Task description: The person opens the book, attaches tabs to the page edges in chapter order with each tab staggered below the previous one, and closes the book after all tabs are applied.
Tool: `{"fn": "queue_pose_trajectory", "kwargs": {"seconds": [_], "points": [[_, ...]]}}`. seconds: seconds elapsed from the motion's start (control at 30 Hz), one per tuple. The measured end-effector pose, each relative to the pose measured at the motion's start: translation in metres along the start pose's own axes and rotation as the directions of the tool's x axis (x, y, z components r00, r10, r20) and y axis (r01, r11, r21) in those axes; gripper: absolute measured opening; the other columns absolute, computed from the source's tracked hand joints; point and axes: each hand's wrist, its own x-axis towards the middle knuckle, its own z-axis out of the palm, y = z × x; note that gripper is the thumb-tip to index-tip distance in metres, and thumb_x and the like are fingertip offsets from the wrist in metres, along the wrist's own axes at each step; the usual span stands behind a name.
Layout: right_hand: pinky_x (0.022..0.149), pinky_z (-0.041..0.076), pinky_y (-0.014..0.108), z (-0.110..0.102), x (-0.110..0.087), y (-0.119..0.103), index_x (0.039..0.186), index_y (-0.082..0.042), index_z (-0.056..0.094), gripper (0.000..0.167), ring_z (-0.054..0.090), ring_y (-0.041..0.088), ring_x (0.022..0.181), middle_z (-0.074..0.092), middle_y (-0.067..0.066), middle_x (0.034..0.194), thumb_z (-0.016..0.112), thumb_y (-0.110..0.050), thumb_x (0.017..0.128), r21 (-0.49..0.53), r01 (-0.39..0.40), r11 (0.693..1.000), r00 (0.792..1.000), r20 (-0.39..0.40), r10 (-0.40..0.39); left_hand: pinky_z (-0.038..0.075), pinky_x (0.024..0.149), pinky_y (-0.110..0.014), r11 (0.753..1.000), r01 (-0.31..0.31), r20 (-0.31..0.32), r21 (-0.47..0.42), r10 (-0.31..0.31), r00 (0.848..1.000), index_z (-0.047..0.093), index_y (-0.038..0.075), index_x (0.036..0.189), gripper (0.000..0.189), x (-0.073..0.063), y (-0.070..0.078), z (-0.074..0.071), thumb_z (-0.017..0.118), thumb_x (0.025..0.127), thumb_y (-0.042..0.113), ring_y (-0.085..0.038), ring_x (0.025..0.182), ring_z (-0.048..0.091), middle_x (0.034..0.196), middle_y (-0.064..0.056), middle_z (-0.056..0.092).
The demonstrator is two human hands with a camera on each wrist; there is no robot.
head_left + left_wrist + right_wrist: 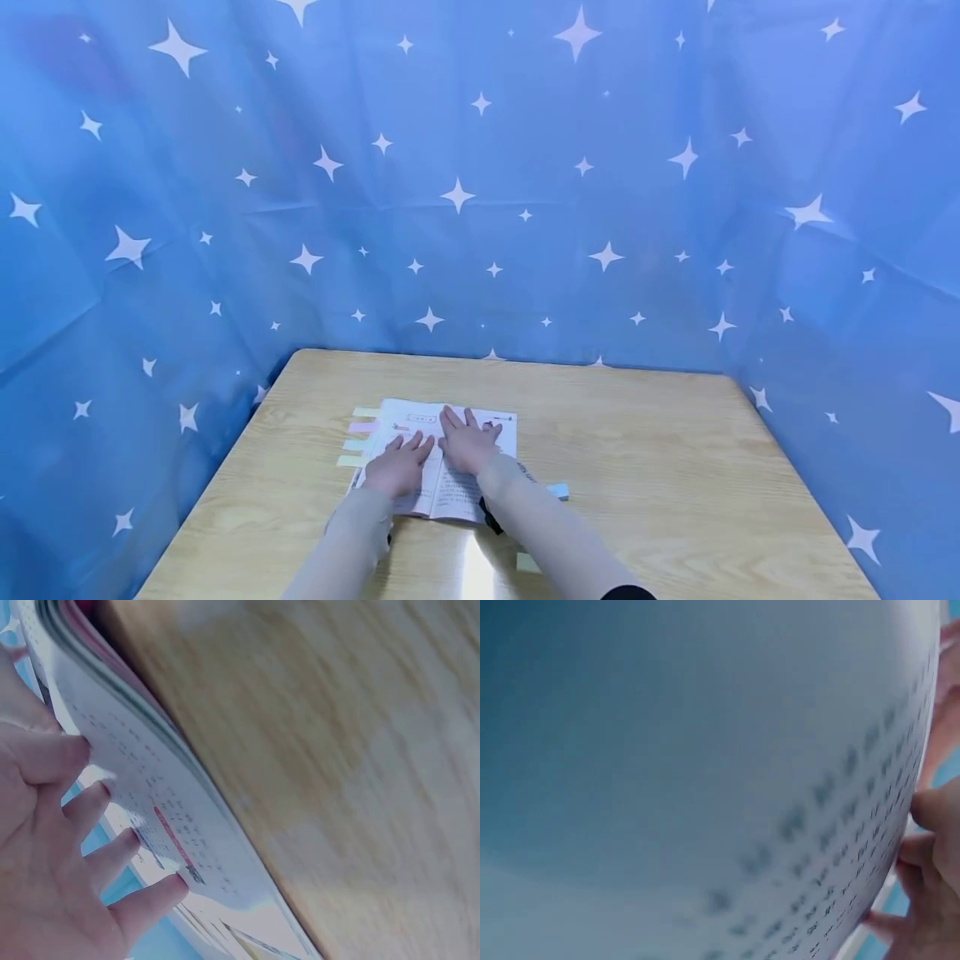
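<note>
A book with printed text and small pictures lies spread on the wooden table. My left hand rests on its left page, fingers straight and spread. Across the right page, close to the middle fold, lies my right hand with its fingers also extended. In the left wrist view, the fingertips of the left hand touch the page, which curves up at the spine side. A bulging page fills most of the right wrist view, with fingers of the right hand at its edge.
Several coloured sticky tabs stick out from the book's left side. A blue tab shows beyond the right forearm, and a pale green one lies nearer the front. Behind the table hangs a blue star-patterned curtain.
</note>
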Motion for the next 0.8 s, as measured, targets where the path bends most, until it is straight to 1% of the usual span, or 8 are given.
{"fn": "queue_pose_trajectory", "kwargs": {"seconds": [0.13,0.23,0.37,0.47,0.53,0.6,0.67,0.8], "points": [[0.096,0.024,0.078,0.001,-0.011,-0.002,0.153,-0.022,0.030,0.053,0.018,0.025,0.146,0.021,-0.011,0.159,0.039,-0.038,0.103,-0.058,0.014,0.998,1.000,-0.002,-0.014,0.035,0.099,-0.067,1.000,0.018,0.006,-0.014,-0.017,1.000,0.044,0.020,0.147,0.063,0.002,0.004,-0.003,0.052,0.087,0.007,-0.043,0.140,0.024,0.155,-0.004,0.033],[0.096,0.027,0.078,0.004,-0.023,-0.005,0.152,-0.022,0.033,0.053,0.021,0.025,0.145,0.024,-0.011,0.158,0.040,-0.037,0.103,-0.068,0.036,0.997,0.999,-0.004,-0.036,0.035,0.098,-0.068,1.000,0.024,0.007,-0.016,-0.024,1.000,0.044,0.020,0.147,0.062,0.001,0.004,-0.003,0.051,0.087,0.007,-0.043,0.141,0.024,0.155,-0.004,0.033],[0.095,0.026,0.078,0.008,-0.042,-0.007,0.152,-0.022,0.033,0.053,0.021,0.024,0.145,0.025,-0.010,0.158,0.041,-0.038,0.102,-0.060,0.063,0.996,0.998,0.010,-0.063,0.034,0.098,-0.069,0.999,0.019,0.013,-0.028,-0.019,1.000,0.044,0.018,0.147,0.062,-0.003,0.006,-0.003,0.049,0.087,0.006,-0.043,0.140,0.025,0.155,-0.005,0.034],[0.096,0.024,0.078,0.011,-0.055,-0.007,0.153,-0.022,0.032,0.054,0.020,0.023,0.145,0.024,-0.011,0.158,0.041,-0.039,0.102,-0.083,0.091,0.992,0.996,0.013,-0.090,0.032,0.100,-0.069,0.999,0.008,0.014,-0.046,-0.007,1.000,0.044,0.017,0.147,0.063,-0.004,0.009,-0.004,0.049,0.086,0.004,-0.044,0.140,0.024,0.155,-0.007,0.034],[0.096,0.025,0.078,0.011,-0.064,-0.007,0.152,-0.022,0.032,0.055,0.021,0.024,0.145,0.025,-0.011,0.157,0.042,-0.040,0.101,-0.100,0.121,0.988,0.993,0.015,-0.120,0.030,0.102,-0.069,0.998,0.007,0.012,-0.058,-0.007,1.000,0.044,0.017,0.147,0.064,-0.005,0.010,-0.005,0.050,0.084,0.004,-0.045,0.140,0.024,0.155,-0.007,0.034],[0.096,0.025,0.078,0.011,-0.072,-0.008,0.152,-0.023,0.033,0.055,0.022,0.025,0.144,0.025,-0.012,0.157,0.043,-0.041,0.101,-0.098,0.152,0.984,0.988,0.021,-0.151,0.027,0.104,-0.069,0.998,0.008,0.013,-0.066,-0.007,1.000,0.045,0.016,0.146,0.064,-0.006,0.010,-0.005,0.049,0.084,0.003,-0.046,0.140,0.023,0.155,-0.008,0.034],[0.095,0.027,0.078,0.011,-0.079,-0.010,0.152,-0.024,0.033,0.056,0.023,0.025,0.144,0.025,-0.013,0.157,0.043,-0.042,0.100,-0.087,0.178,0.980,0.984,0.045,-0.175,0.025,0.105,-0.069,0.997,0.009,0.014,-0.070,-0.008,1.000,0.046,0.015,0.146,0.064,-0.007,0.009,-0.005,0.049,0.084,0.003,-0.047,0.140,0.023,0.154,-0.010,0.034],[0.095,0.027,0.078,0.013,-0.090,-0.016,0.152,-0.028,0.032,0.057,0.023,0.023,0.144,0.024,-0.017,0.157,0.044,-0.046,0.099,-0.071,0.200,0.977,0.978,0.080,-0.195,0.020,0.108,-0.067,0.997,-0.008,0.010,-0.077,0.009,1.000,0.046,0.012,0.145,0.062,-0.008,0.007,-0.005,0.048,0.084,0.002,-0.049,0.139,0.022,0.154,-0.013,0.034]]}}
